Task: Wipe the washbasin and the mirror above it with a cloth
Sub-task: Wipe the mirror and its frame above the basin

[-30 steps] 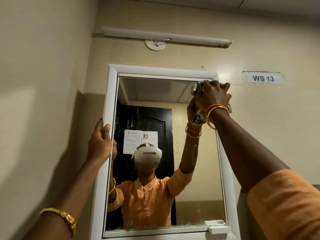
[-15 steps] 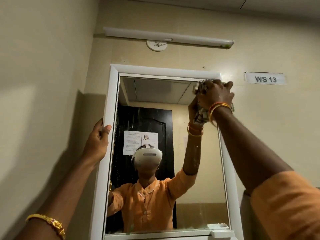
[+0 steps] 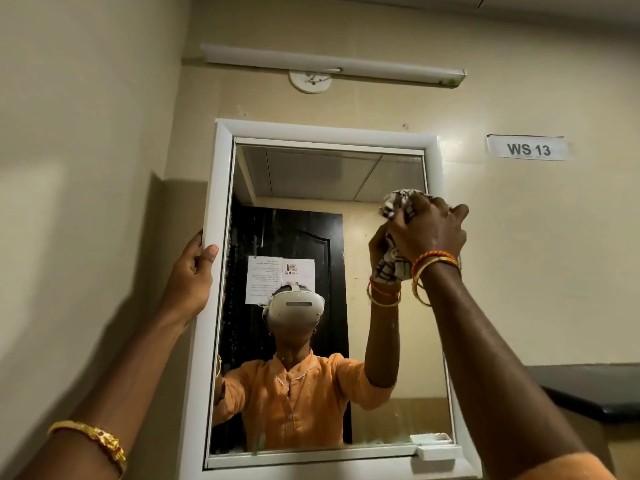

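A white-framed mirror (image 3: pixel 311 174) hangs on the cream wall straight ahead. My right hand (image 3: pixel 429 230) grips a bunched checked cloth (image 3: pixel 398 199) and presses it against the glass near the mirror's upper right edge. My left hand (image 3: pixel 192 271) grips the left side of the white frame (image 3: pixel 218 188), thumb on its front face. The glass reflects a person in an orange shirt wearing a headset, and a dark door behind. The washbasin is out of view.
A tube light (image 3: pixel 332 65) runs along the wall above the mirror. A "WS 13" label (image 3: pixel 528 148) is stuck to the wall at the right. A small white soap tray (image 3: pixel 438 452) sits at the frame's lower right corner. A dark ledge (image 3: pixel 588 393) juts out at the right.
My right hand has slid the cloth down the right side of the glass, away from the top corner. My left hand stays on the left frame.
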